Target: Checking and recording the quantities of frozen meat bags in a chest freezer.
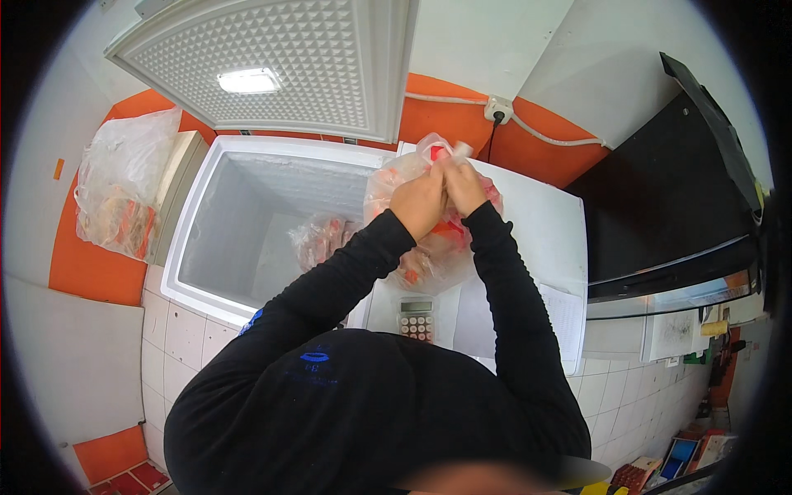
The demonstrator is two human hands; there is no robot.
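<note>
Both my hands are close together over a clear plastic bag [432, 262] with red and orange packets showing through it. My left hand [419, 200] is closed around the gathered top of the bag. Right beside it, my right hand [464, 186] also grips the bunched plastic, and a twisted end sticks up above the fingers. The bag rests on the white closed top [540, 223] beside the open freezer compartment. Exactly what the packets hold is hard to make out.
On the left the chest freezer [235, 223] stands open, its lid [272, 74] raised. Bagged packets [318, 239] lie inside. A calculator [417, 319] and paper sheets [561, 322] lie near me. Another filled plastic bag [124, 190] is at far left; a black appliance [660, 181] stands right.
</note>
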